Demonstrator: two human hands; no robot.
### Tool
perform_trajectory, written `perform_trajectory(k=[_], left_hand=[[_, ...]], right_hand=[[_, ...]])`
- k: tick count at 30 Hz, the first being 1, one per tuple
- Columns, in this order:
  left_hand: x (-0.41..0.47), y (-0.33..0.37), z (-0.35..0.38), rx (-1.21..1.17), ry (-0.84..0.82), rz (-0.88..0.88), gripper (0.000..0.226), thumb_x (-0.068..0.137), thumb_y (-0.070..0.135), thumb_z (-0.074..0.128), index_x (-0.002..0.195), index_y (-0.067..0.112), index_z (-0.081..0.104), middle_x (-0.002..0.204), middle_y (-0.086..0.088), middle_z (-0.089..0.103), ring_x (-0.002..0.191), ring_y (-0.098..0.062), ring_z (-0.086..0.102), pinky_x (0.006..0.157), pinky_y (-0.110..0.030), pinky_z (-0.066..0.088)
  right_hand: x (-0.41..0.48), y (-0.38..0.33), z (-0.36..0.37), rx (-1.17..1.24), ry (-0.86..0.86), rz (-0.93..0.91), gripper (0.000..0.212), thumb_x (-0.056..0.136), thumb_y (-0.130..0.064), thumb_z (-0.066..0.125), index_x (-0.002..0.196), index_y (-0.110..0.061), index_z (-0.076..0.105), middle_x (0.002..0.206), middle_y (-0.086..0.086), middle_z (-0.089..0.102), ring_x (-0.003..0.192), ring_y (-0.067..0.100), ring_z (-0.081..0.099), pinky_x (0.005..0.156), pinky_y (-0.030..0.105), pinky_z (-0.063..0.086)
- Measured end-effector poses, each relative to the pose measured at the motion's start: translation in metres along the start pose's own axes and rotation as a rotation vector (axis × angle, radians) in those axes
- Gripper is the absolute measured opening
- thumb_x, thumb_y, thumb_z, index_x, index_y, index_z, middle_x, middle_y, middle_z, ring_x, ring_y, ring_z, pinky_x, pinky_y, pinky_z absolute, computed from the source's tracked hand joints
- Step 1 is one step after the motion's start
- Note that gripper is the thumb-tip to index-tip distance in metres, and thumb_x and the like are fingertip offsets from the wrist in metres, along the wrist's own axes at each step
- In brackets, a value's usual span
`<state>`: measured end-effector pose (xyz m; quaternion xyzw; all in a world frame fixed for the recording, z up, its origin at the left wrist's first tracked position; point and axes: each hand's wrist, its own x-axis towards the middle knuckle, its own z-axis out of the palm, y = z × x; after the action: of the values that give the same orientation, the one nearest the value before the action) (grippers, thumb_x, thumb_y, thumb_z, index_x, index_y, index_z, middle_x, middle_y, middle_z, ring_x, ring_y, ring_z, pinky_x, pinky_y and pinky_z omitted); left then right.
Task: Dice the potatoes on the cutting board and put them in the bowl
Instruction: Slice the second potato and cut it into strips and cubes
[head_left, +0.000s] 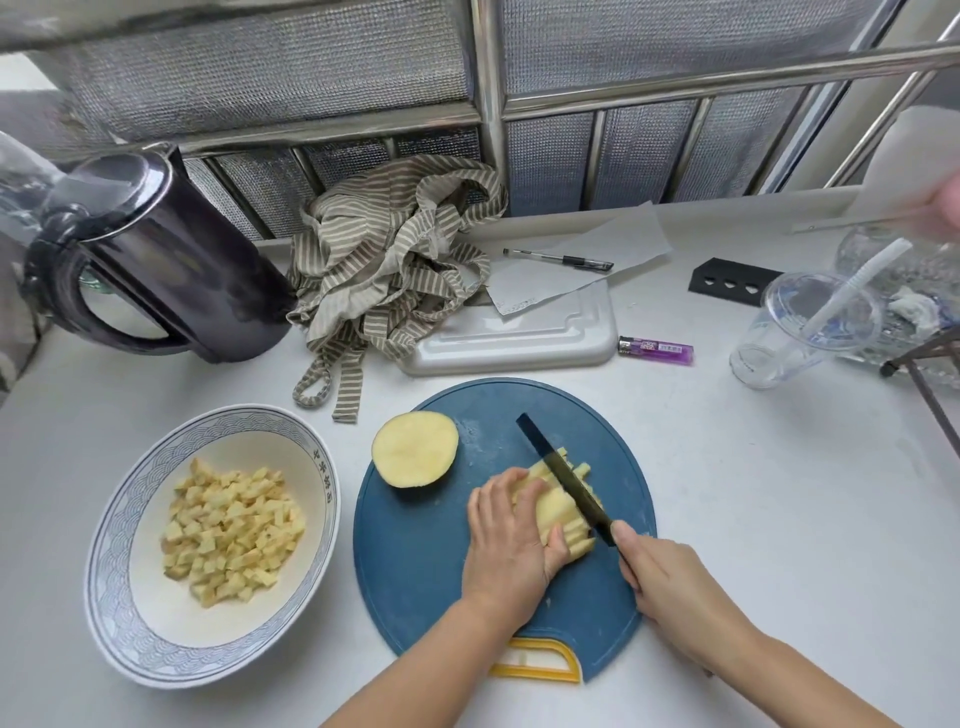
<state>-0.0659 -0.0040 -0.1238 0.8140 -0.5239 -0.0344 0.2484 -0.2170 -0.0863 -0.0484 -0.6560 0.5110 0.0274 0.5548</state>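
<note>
A round blue cutting board (426, 571) with a yellow handle lies on the white counter. On it, my left hand (506, 540) holds down a bunch of potato strips (558, 506), fingers curled over them. My right hand (670, 582) grips the handle of a black knife (563, 475), whose blade lies across the strips. A potato half (414, 456) rests cut face up at the board's far left. The blue-patterned white bowl (130, 545) to the left holds several potato dice (231, 530).
A dark kettle (171, 260) stands at the back left, with a striped cloth (395, 260) beside it. Behind the board are a white tray (519, 343), paper, a pen (558, 259) and a purple lighter (655, 350). A clear plastic cup (800, 332) with a straw stands at the right.
</note>
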Motion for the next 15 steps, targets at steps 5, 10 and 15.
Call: perform_trajectory(k=[5, 10, 15], left_hand=[[0.002, 0.0, 0.0, -0.012, 0.0, -0.012, 0.038, 0.08, 0.039, 0.047, 0.112, 0.019, 0.047, 0.116, -0.008, 0.05, 0.105, -0.023, 0.042, 0.097, -0.042, 0.03], [0.002, 0.0, -0.002, -0.016, -0.007, -0.015, 0.039, 0.082, 0.042, 0.046, 0.112, 0.018, 0.046, 0.116, -0.008, 0.051, 0.106, -0.023, 0.041, 0.097, -0.042, 0.03], [0.002, 0.001, -0.003, -0.025, -0.006, -0.017, 0.04, 0.083, 0.043, 0.045, 0.114, 0.019, 0.044, 0.117, -0.007, 0.051, 0.107, -0.023, 0.041, 0.097, -0.044, 0.032]], right_hand=[[-0.017, -0.006, -0.004, 0.102, -0.019, 0.005, 0.049, 0.101, -0.048, 0.033, 0.068, -0.011, 0.034, 0.047, -0.01, 0.024, 0.042, 0.011, 0.02, 0.043, 0.021, 0.02], [-0.037, -0.006, -0.005, 0.018, 0.019, -0.038, 0.049, 0.099, -0.051, 0.034, 0.067, -0.014, 0.034, 0.045, -0.011, 0.027, 0.042, 0.008, 0.023, 0.049, 0.023, 0.024], [-0.043, -0.003, -0.001, -0.007, 0.036, -0.039, 0.049, 0.097, -0.055, 0.034, 0.066, -0.016, 0.031, 0.049, -0.011, 0.027, 0.048, 0.009, 0.023, 0.055, 0.028, 0.024]])
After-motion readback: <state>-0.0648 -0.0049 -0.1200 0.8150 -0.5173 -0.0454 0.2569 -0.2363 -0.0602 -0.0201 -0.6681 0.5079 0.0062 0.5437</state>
